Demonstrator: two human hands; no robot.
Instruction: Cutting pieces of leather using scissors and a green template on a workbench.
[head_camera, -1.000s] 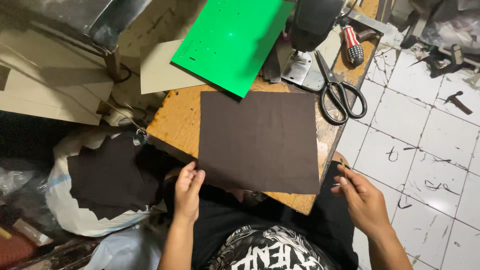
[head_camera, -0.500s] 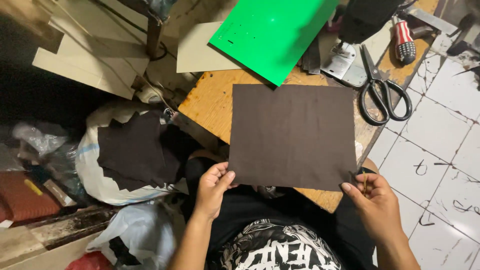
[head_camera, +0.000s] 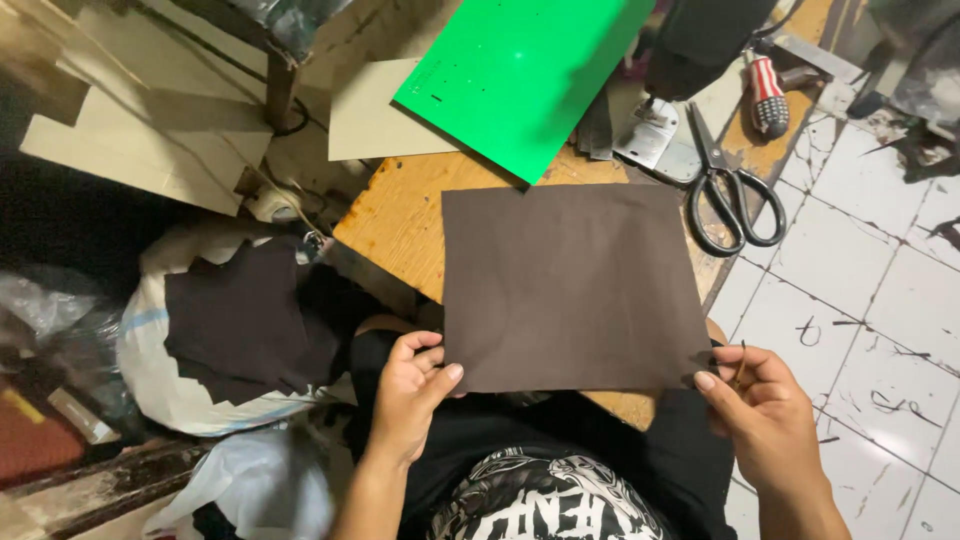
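In the head view, the left hand (head_camera: 410, 385) holds the dark brown sheet (head_camera: 570, 285) at its near left corner. The grip there is narrow: the thumb lies on top of the sheet and the other fingers are under it, so the corner is pinched between them. The right hand (head_camera: 765, 410) holds the same sheet at its near right corner, again with a narrow pinch of thumb and fingers; a thin dark strip sticks up from this grip, but it is too small to say what it is.

From both grips the sheet goes away from the person, flat and almost square, and it covers the near part of the wooden counter (head_camera: 400, 215). Its near edge hangs past the counter edge, over the person's lap.

Beyond the far edge of the sheet, a bright green board (head_camera: 520, 75) lies on the counter and partly on a beige card (head_camera: 375, 120). Beyond the right grip, past the far right corner of the sheet, black scissors (head_camera: 730, 190) lie at the counter edge, near the metal base of a sewing machine (head_camera: 660, 145). A tool with a red and white striped handle (head_camera: 767, 95) lies farther behind the scissors.

To the left of the left grip, lower than the counter, a white bag (head_camera: 160, 380) carries dark fabric pieces (head_camera: 245, 320). To the right of the right grip there is the white tiled floor (head_camera: 880, 300).
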